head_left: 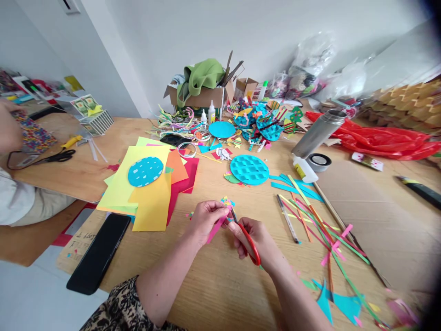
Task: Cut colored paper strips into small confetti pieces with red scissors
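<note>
My left hand (208,219) pinches a narrow pink paper strip (216,229), whose lower end hangs down toward the table. In my right hand (253,236) are red-handled scissors (254,250), their dark blades pointing up and left at the strip's upper end. Just beyond the blades lies a small pile of coloured paper bits (227,201). Farther back is a blue disc with folded pieces (249,169). A blue oval with pale spots (145,171) rests on yellow paper (115,184) to the left.
A black phone (99,253) lies front left. On the right are coloured strips (319,220), a pen (288,219), cardboard (389,220), a glue bottle (305,169) and a steel flask (319,133). Another person's arm (8,128) shows far left.
</note>
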A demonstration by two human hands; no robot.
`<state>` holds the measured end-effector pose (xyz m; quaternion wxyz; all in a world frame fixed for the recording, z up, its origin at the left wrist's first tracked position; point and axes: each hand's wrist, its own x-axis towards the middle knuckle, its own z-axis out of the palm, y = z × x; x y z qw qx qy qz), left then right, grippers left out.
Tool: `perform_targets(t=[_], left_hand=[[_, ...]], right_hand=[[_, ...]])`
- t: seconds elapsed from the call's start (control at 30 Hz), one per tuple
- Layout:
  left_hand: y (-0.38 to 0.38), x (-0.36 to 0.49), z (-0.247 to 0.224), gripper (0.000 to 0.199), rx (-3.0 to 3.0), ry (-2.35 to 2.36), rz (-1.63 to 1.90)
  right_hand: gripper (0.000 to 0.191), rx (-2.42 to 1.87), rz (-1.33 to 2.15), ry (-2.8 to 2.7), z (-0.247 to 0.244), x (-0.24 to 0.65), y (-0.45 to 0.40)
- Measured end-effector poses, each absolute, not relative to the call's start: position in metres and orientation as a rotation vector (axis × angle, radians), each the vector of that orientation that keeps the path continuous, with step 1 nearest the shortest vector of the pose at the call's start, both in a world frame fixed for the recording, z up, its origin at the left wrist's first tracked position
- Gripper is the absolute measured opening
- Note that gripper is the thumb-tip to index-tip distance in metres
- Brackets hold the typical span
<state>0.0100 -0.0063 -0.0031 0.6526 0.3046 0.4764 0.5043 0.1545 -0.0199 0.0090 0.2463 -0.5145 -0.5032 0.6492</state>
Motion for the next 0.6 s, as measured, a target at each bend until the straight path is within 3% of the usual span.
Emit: perform_targets(t=[0.6], left_hand=[[-0.0063,0.0095,-0.0045,0.017,0.690,1.105,1.082]], right_hand=[[0.043,-1.423,1.747,-1.380,0.0023,0.1557,-0.0187]])
